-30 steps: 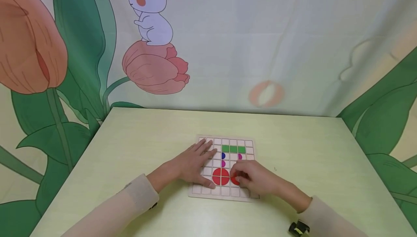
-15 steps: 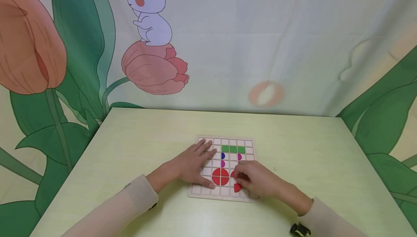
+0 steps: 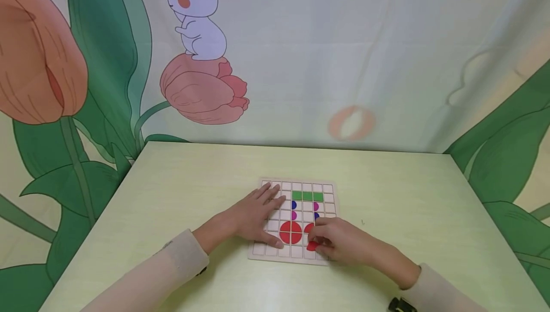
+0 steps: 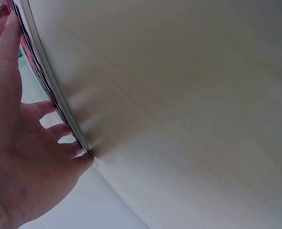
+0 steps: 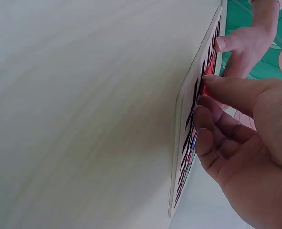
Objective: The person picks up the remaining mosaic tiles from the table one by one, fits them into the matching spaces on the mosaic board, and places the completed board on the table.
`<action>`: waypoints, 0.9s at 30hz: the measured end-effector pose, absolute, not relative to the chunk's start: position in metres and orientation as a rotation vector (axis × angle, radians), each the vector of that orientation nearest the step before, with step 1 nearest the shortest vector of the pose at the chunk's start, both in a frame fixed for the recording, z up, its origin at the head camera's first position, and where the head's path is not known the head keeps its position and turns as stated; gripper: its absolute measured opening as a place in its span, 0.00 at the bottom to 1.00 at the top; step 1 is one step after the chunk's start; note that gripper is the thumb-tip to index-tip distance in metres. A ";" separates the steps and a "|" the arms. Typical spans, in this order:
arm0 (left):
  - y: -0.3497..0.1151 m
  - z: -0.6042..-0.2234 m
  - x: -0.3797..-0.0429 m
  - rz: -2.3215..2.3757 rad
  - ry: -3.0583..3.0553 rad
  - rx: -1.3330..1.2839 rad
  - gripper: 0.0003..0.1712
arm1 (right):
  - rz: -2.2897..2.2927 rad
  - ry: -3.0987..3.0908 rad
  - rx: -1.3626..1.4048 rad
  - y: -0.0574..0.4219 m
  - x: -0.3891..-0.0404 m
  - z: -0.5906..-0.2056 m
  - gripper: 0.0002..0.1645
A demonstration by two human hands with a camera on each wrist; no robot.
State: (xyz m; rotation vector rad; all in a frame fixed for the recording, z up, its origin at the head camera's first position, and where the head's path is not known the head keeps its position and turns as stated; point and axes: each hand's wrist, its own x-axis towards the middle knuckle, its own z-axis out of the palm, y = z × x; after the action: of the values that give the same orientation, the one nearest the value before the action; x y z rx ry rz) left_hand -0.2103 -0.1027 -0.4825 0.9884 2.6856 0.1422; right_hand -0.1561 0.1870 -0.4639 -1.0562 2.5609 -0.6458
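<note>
A wooden grid board point(image 3: 275, 257) lies on the table with coloured tiles set in its squares. My left hand point(image 3: 257, 214) rests on the board's left side, its fingers spread. My right hand point(image 3: 343, 240) is over the lower right part, thumb and fingertips pinching a red rounded tile point(image 3: 312, 246). Just above that tile, another red tile point(image 3: 308, 228) lies partly behind my fingers. To their left is a red circle point(image 3: 290, 233) made of quarter tiles. In the right wrist view, my right thumb point(image 5: 222, 86) touches red on the board; the other fingers are curled.
Green tiles point(image 3: 307, 196) form a row near the board's top. Below them are small blue half-round tiles point(image 3: 294, 205) and magenta half-round tiles point(image 3: 316, 206). The pale table point(image 3: 193, 169) ends at a printed curtain point(image 3: 292, 64) behind.
My right hand has shifted slightly down and right, uncovering a blue half-round tile. The lower red tile has come away from the one above and turned. The left hand stays put.
</note>
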 end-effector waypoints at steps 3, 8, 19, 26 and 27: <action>-0.103 -0.483 -0.211 0.144 2.686 0.991 0.72 | -0.680 2.556 -1.038 0.187 -0.156 -0.464 0.08; -0.103 -0.485 -0.212 0.157 2.683 0.989 0.72 | -0.787 2.554 -0.924 0.185 -0.158 -0.469 0.07; -0.104 -0.485 -0.212 0.138 2.687 1.003 0.73 | -0.770 2.724 -0.807 0.173 -0.155 -0.469 0.09; -0.103 -0.485 -0.212 0.156 2.679 1.000 0.72 | -0.679 2.726 -0.900 0.183 -0.154 -0.464 0.08; -0.103 -0.485 -0.212 0.159 2.679 0.997 0.72 | -0.673 2.718 -0.906 0.183 -0.154 -0.465 0.09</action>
State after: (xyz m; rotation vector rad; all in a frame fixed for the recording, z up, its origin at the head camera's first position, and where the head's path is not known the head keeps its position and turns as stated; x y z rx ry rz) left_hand -0.2124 -0.1033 -0.4852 0.9971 2.6794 0.1588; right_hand -0.1543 0.1835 -0.4645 -0.9056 2.7176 -0.6726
